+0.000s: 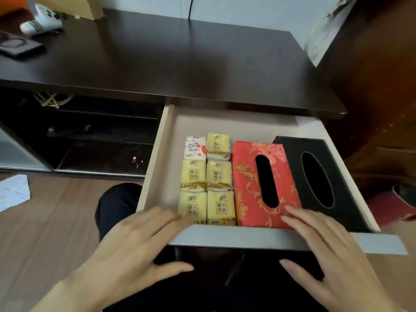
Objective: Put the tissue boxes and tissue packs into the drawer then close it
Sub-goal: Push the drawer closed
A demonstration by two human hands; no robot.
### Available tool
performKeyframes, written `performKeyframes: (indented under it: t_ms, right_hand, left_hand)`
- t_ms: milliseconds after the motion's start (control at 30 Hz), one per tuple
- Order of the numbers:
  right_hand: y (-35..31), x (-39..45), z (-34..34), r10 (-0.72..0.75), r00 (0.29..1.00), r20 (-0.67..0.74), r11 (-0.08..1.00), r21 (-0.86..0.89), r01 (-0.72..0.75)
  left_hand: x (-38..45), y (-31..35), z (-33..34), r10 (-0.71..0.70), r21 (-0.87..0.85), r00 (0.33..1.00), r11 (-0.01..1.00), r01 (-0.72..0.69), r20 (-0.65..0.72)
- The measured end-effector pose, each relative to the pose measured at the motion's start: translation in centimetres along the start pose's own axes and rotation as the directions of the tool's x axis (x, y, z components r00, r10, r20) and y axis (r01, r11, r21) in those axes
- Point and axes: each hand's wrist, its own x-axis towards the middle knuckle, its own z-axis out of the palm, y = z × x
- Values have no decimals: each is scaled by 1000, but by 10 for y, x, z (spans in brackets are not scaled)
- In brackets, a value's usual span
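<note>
The pale drawer (245, 237) stands pulled out from under the dark desk. Inside lie several yellow tissue packs (207, 192) in two columns, with one white cartoon pack (195, 147) at the back left. Beside them sits a red floral tissue box (247, 185), and a black tissue box (315, 176) fills the right side. My left hand (135, 246) rests flat over the drawer's front edge, fingers spread, thumb below the front panel. My right hand (326, 246) lies the same way on the front edge by the red box. Neither hand holds anything.
The dark desk top (180, 59) lies above the drawer, with a white game controller (41, 20) and a dark phone-like object (18, 47) at its far left. Open shelves (90, 131) sit left of the drawer. A wooden cabinet (382, 86) stands at right.
</note>
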Motion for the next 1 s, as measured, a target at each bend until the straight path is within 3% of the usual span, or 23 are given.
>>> performKeyframes:
  t_ms: [133,300,600,800,900,1000]
  right_hand:
    - [18,-6,24,-33,989,-141,980,-199,4]
    - [39,23,44,-114,943,-314,977,-208,49]
    - [86,124,59,-73,924,-376,981,-196,-2]
    - [92,151,61,35,940,-339,995,-72,-64]
    - [84,127,71,209,896,-391,974,169,-153]
    - [74,90,88,463,759,-459,863,428,-268]
  left_hand:
    - [1,-5,13,56,80,985,996,-43,-166]
    - [27,-25,15,57,60,979,997,-46,-196]
    - [107,-95,28,-134,128,962,977,168,-238]
    - [134,-107,37,-228,87,916,959,270,-329]
    - [106,-90,52,-348,-121,803,935,333,-483]
    - [67,-60,77,-559,-368,612,829,420,-560]
